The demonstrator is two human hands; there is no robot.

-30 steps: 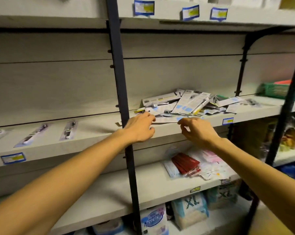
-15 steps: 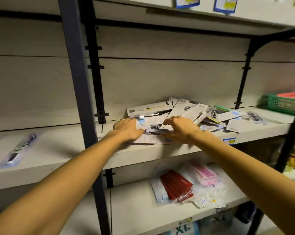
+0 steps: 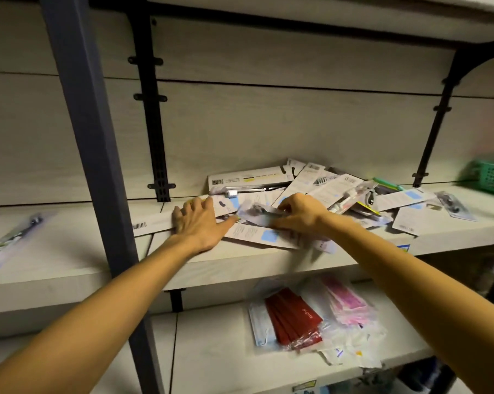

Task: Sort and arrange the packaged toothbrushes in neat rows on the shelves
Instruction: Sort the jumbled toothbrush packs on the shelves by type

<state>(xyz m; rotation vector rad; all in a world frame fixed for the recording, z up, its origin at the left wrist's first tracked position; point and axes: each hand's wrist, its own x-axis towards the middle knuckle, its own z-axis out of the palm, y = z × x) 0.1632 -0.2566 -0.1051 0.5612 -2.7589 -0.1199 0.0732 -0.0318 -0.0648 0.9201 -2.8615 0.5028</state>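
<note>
two hands on toothbrush pile (image 3: 311,191), mid shelf (image 3: 240,265): left hand (image 3: 199,223) flat, fingers spread; right hand (image 3: 298,213) pinched on blurred pkg (image 3: 255,213).

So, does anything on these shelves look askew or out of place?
Yes. The white carded toothbrush packs lie in a jumbled, overlapping heap on the pale middle shelf, pointing every way. One pack pokes over the front edge.

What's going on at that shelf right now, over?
Left hand flat on packs. Right hand pinching one toothbrush pack. Pile unsorted. Nothing in the way.
</note>
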